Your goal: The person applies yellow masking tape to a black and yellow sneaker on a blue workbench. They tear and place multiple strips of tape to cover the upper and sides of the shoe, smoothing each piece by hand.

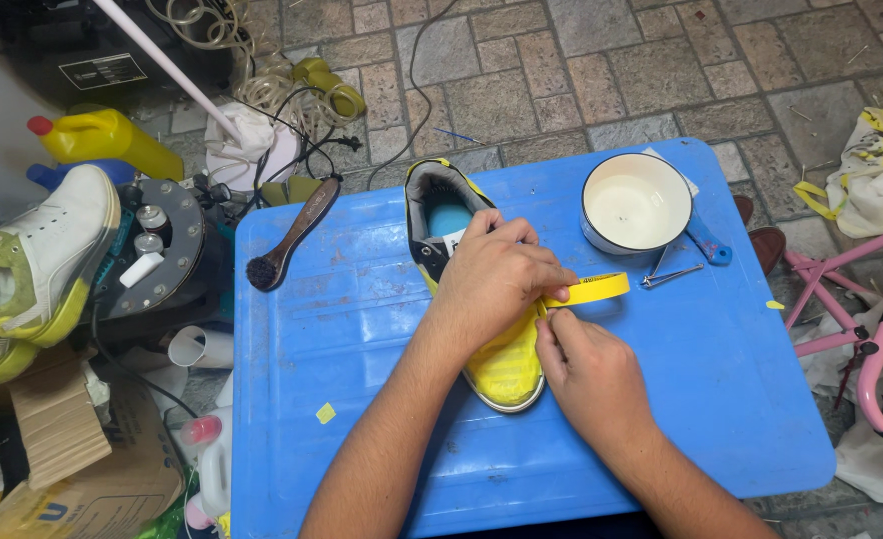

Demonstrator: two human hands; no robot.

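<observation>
- Grey paving stones form the floor, on which a low blue plastic table [362,299] stands, scuffed and smeared on its top.
- At the middle of the table a sneaker [506,374] is laid, toe toward the person, its front wrapped in yellow tape and its dark collar with a blue insole left bare.
- The sneaker is pressed down by the left hand [496,274], whose fingers are curled over the upper and close on the roll of yellow tape [591,289].
- The free strip is pinched by the right hand [586,364] between thumb and fingertip, just beside the sole edge.
- For a clean result, the strip is best kept taut and laid along the sole line, then smoothed down so that no creases are left; whether the strip already sticks there cannot be told.
- A white enamel pot [633,205] with a dark rim, smooth and round, is set near the far right corner, with a blue handle beneath and thin metal tweezers [669,274] beside it.
- A wooden-handled brush [292,235] with dark bristles is laid at the left edge.
</observation>
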